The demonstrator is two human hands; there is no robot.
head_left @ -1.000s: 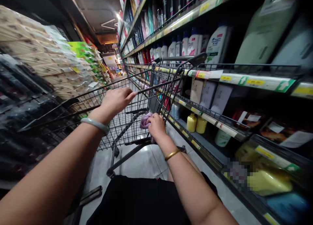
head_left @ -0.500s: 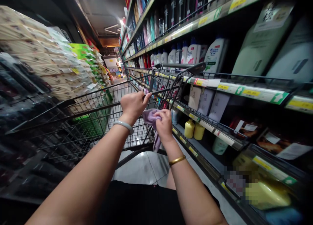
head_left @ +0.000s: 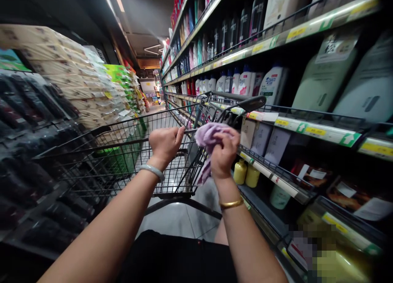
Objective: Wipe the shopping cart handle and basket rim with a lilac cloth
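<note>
The left hand is closed around the cart rim; beside it, the right hand is clenched on a purple cloth.

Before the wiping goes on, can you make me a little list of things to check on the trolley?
1. Left hand gripping the trolley's top rail: ok, fingers curl over it.
2. Purple cloth held firmly: ok, the right hand is closed around it, with one end hanging down.
3. Cloth touching the rail: cannot tell, it sits bunched near the trolley's corner.
4. Trolley basket free of goods: ok, only wire shows.
5. Aisle floor ahead clear: cannot tell, the trolley hides most of it.
6. Space from the shelf on the right: not ok, the trolley handle is very close to it.
</note>
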